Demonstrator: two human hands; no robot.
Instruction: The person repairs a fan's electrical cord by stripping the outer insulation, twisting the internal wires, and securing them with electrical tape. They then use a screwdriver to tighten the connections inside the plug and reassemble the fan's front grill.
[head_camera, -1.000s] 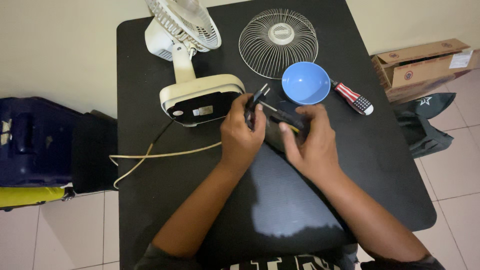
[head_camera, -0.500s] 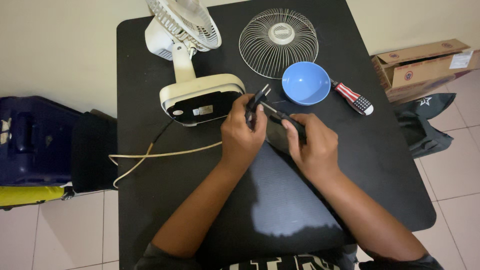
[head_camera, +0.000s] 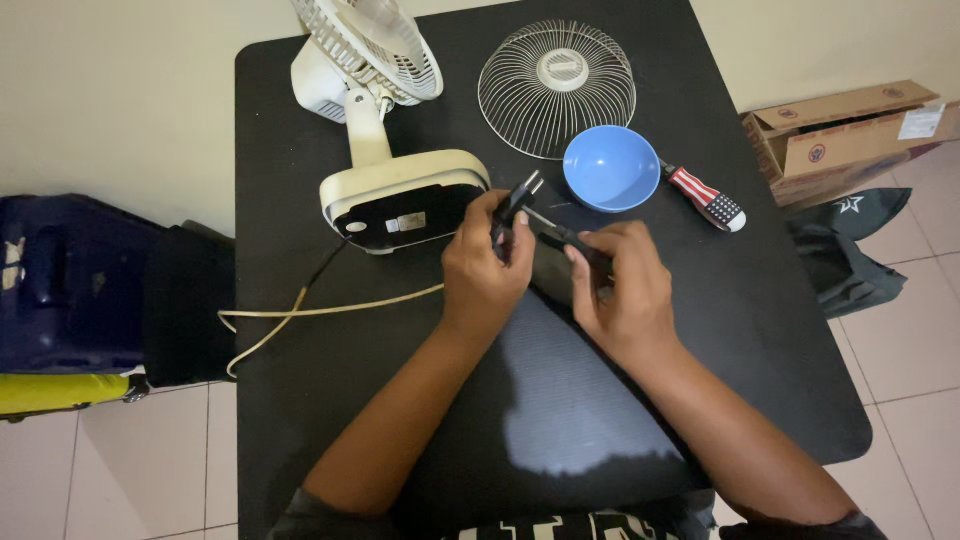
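On the black table (head_camera: 330, 420), everything below is placed by the blue bowl (head_camera: 611, 167).

Left hand (head_camera: 482, 268): near side of the bowl and off to its left. The fingers are curled tight around a black plug (head_camera: 516, 200). The two metal pins of the plug stick up out of the fist and point toward the bowl.

Right hand (head_camera: 622, 290): right in front of the bowl, on the near side. The fingertips pinch a dark, thin piece (head_camera: 560, 237) that runs from the plug. I cannot tell what that piece is. The two hands are close together, almost touching.

Cord (head_camera: 300, 312): pale and thin, far left of the bowl, lying in a loop that hangs past the table edge.

Fan (head_camera: 385, 130): a small white fan, left of the bowl. Its flat base is tipped up so the dark underside shows, just beside the left hand.

Screwdriver (head_camera: 706, 197): touching the right side of the bowl, with a striped red and white handle.

Wire grille (head_camera: 556, 88): round and flat, just behind the bowl.

Cardboard box (head_camera: 845, 135): on the floor, far right of the bowl.
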